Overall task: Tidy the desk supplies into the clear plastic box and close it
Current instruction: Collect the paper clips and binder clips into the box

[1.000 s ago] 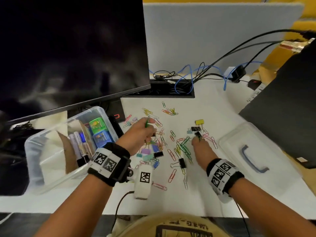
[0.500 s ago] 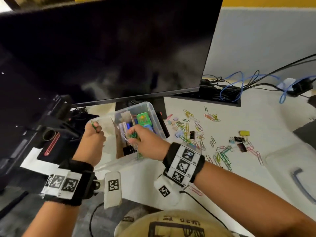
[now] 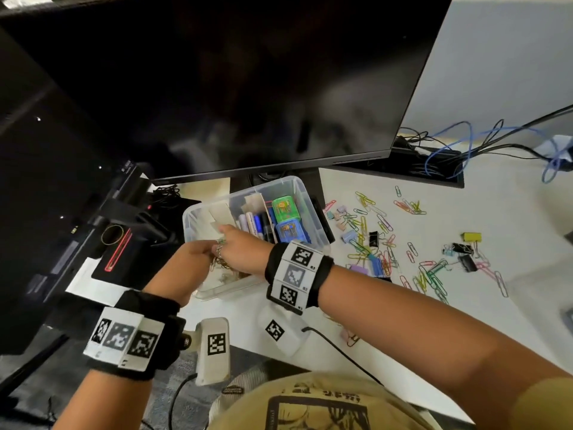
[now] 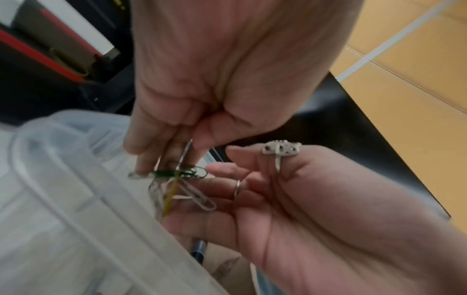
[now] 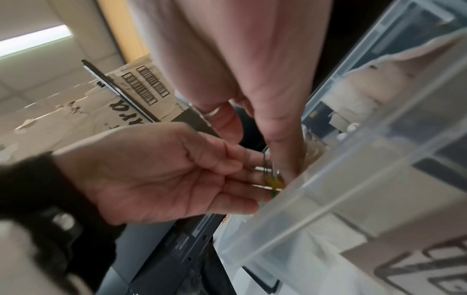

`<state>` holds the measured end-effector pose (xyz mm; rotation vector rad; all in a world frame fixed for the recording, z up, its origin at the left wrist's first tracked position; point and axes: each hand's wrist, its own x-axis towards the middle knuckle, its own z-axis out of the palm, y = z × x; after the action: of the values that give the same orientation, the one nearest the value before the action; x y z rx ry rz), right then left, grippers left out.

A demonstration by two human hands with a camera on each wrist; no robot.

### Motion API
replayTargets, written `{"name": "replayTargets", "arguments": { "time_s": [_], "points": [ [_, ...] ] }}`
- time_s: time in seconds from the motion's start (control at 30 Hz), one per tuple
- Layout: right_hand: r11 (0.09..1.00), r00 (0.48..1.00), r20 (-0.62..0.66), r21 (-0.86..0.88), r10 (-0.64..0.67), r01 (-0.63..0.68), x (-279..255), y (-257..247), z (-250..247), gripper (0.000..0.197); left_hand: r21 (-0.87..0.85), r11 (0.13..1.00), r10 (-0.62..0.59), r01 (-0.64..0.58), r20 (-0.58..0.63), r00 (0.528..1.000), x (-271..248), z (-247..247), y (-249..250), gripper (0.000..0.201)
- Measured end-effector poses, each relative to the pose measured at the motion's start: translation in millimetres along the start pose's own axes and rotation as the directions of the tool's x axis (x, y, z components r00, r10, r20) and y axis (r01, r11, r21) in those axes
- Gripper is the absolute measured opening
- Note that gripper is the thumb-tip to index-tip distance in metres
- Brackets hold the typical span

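Note:
The clear plastic box (image 3: 298, 182) stands open under the monitor, with markers (image 3: 255, 225) and two small green and blue cases (image 3: 286, 208) in its right part. Both hands meet over its left compartment. My left hand (image 3: 212, 249) pinches a small bunch of paper clips (image 4: 180, 179), green, yellow and silver, hanging from its fingertips. My right hand (image 3: 221, 253), with rings on it, curls its fingers round the same bunch from the other side. In the right wrist view the clips (image 5: 270, 171) sit between the two hands just above the box wall (image 5: 353, 179).
Many coloured paper clips (image 3: 429, 276) and several binder clips (image 3: 465, 254) lie scattered on the white desk to the right of the box. A large dark monitor (image 3: 217, 88) overhangs the box. Cables (image 3: 449, 150) run along the back. Dark equipment fills the left.
Both hands left the clip pile and moved left to the box, each carrying clips. Over the last half second they came together above its left compartment. The view turned left.

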<state>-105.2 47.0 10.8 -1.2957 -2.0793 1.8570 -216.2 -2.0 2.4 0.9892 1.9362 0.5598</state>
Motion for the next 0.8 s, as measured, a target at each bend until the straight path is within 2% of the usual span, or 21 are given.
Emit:
{"name": "replayTargets", "arguments": {
  "time_s": [0.13,0.27,0.4,0.5,0.6,0.67,0.73,0.8],
  "points": [
    [1.000,0.998,0.068,0.024,0.010,-0.012,-5,2,-7,0.045,0.268,0.963,0.056,-0.035,-0.069,0.996,-3,3,5,0.040],
    [0.996,0.998,0.022,-0.061,-0.057,0.058,-6,6,-11,0.041,0.472,0.881,0.091,-0.042,-0.081,0.993,-5,-1,13,0.034],
    [0.982,0.982,-0.056,-0.061,-0.182,0.178,-18,17,-22,0.037,0.553,0.830,0.135,-0.070,-0.078,0.988,-7,-7,17,0.030],
    [0.957,0.951,-0.112,-0.059,-0.290,0.285,-39,34,-44,0.027,0.539,0.831,0.219,-0.140,-0.085,0.972,-10,-7,21,0.031],
    [0.948,0.911,-0.262,-0.105,-0.319,0.301,-71,66,-78,0.020,0.498,0.817,0.400,-0.290,-0.128,0.907,-11,-1,27,0.030],
    [0.968,0.890,-0.382,-0.120,-0.250,0.221,-95,102,-102,0.018,0.465,0.779,0.516,-0.421,-0.094,0.851,-16,10,37,0.028],
    [0.970,0.898,-0.414,-0.239,-0.147,0.049,-112,146,-122,0.019,0.429,0.688,0.652,-0.586,-0.009,0.759,-24,32,50,0.025],
    [0.867,0.946,-0.324,-0.471,0.000,-0.161,-123,190,-130,0.025,0.373,0.594,0.726,-0.713,0.134,0.675,-29,65,57,0.021]
  ]
}}
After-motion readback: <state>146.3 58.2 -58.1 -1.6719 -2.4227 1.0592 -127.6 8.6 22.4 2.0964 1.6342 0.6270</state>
